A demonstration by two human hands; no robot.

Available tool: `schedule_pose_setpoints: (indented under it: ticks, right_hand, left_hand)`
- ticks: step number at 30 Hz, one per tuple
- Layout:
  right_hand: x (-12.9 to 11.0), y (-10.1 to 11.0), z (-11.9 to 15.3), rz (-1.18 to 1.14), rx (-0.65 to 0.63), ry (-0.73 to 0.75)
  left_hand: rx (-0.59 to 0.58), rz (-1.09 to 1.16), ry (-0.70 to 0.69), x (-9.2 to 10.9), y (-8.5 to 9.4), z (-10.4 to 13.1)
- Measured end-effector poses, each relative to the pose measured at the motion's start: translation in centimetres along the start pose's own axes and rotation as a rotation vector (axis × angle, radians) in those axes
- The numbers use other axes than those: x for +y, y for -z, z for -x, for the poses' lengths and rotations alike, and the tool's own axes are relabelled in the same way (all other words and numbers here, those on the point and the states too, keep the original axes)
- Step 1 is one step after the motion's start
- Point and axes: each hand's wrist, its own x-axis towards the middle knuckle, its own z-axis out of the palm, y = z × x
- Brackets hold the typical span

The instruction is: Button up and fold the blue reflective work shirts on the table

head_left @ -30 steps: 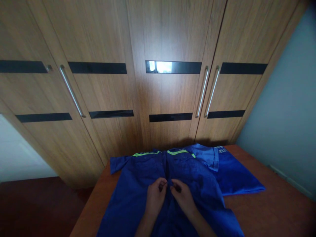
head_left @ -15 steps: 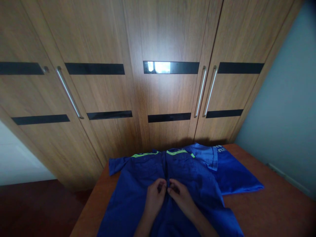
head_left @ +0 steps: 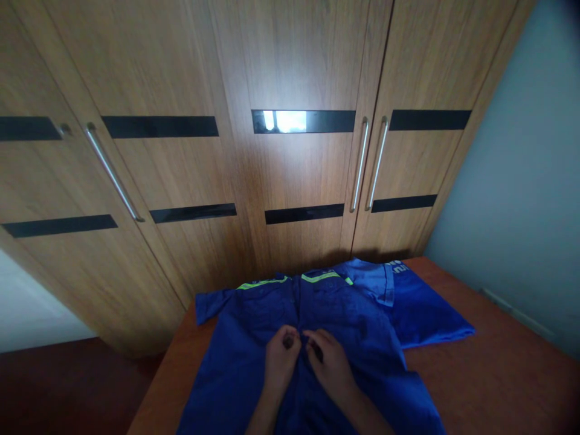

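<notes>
A dark blue short-sleeved garment (head_left: 362,338) with yellow-green strips across its chest lies spread on the reddish-brown table (head_left: 457,374). Both hands meet at its front centre line. My left hand (head_left: 283,356) is closed, its thumb and fingers pinching the edge of the cloth. Beside it on the right, my right hand (head_left: 328,362) is also curled in a pinch at the same opening. The fingertips nearly touch; any small fastener between them is too dark to make out.
A shiny blue bag or packet (head_left: 426,308) with pale lettering lies under the garment's right sleeve. Behind the table stands a wooden wardrobe (head_left: 299,169) with metal handles. A pale wall (head_left: 512,211) rises at the right.
The view has shifted slightly. My right hand's fingers have moved a little at the opening, the index finger now stretched further toward my left hand.
</notes>
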Motion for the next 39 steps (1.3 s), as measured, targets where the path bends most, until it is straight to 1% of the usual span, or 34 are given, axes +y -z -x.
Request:
schedule_pose_setpoints:
  ticks: [2,5,8,9,11,14,16,17,19,23,26,30,33,36,39]
  right_hand:
    - [-0.7,0.3,-0.3,0.166,0.013,0.026]
    - [-1.5,0.7,-1.0,0.37,-0.002,0.046]
    - [-1.7,0.9,-1.5,0.437,-0.007,0.053]
    - [-1.6,0.8,-1.6,0.413,0.002,0.048]
    - [-1.2,0.6,-1.8,0.293,0.04,0.01]
    - [-0.3,0.0,-2.1,-0.039,0.089,-0.129]
    - [0.4,-0.4,-2.4,-0.249,0.092,-0.228]
    - [0.7,-0.5,-2.6,-0.319,0.087,-0.261]
    - [1.1,-0.7,-2.9,-0.381,0.074,-0.297]
    - [1.6,-0.8,-2.9,-0.426,0.021,-0.359]
    - [1.8,-0.9,-2.9,-0.421,-0.026,-0.378]
    - [1.7,-0.5,-3.0,-0.338,-0.066,-0.32]
    - [1.6,0.1,-2.9,-0.236,-0.039,-0.255]
    - [1.6,0.5,-2.0,0.005,-0.017,-0.149]
    - [1.8,0.6,-0.5,0.28,-0.056,-0.003]
  left_hand:
    - [0.008,-0.019,-0.015,0.1,-0.1,0.2]
    - [0.017,-0.046,-0.037,0.2,-0.1,0.4]
    - [0.015,-0.048,-0.047,0.3,-0.1,0.3]
    - [0.011,-0.041,-0.044,0.2,-0.1,0.2]
    - [0.003,-0.025,-0.033,0.1,-0.1,0.0]
    - [-0.009,-0.02,-0.021,-0.2,-0.1,-0.2]
    - [-0.011,-0.04,-0.027,-0.2,-0.1,-0.2]
    - [-0.009,-0.057,-0.034,-0.2,-0.1,-0.1]
    - [-0.006,-0.101,-0.06,-0.1,-0.2,0.1]
    - [-0.023,-0.21,-0.112,0.0,-0.3,0.5]
    - [-0.025,-0.298,-0.113,-0.1,-0.3,0.6]
    - [-0.044,-0.386,-0.118,-0.2,0.0,0.7]
    - [-0.087,-0.423,-0.148,-0.1,0.3,0.9]
    - [-0.091,-0.461,-0.166,0.5,0.5,0.9]
    - [-0.049,-0.583,-0.219,0.8,0.8,0.9]
